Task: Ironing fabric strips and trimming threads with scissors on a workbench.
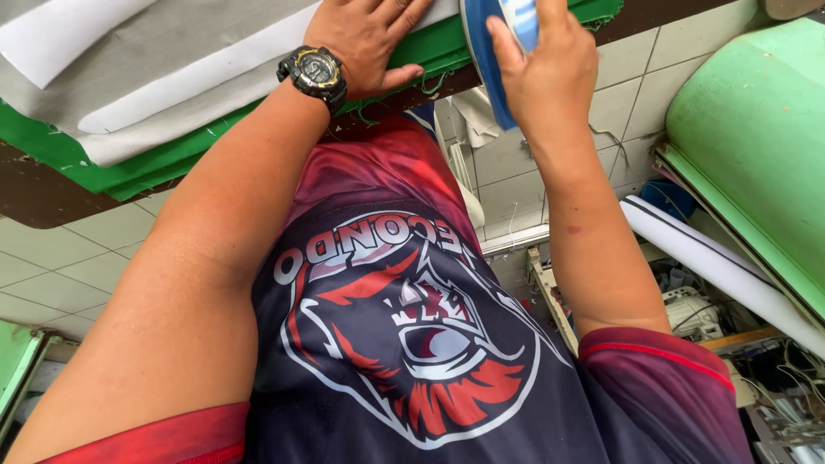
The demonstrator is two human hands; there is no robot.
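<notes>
Fabric, green (163, 163), lies under grey cloth (155, 51) and white paper strips (198, 82) along the table edge (51, 193); its frayed border hangs just below the left hand (365, 39). This hand presses flat, fingers spread, gripping nothing; a black wristwatch (314, 73) sits behind it. The right hand (546, 60) is closed around a blue iron (485, 51) – smooth, curved, partly cut off; beside this grip the tiled floor (77, 258) is free.
</notes>
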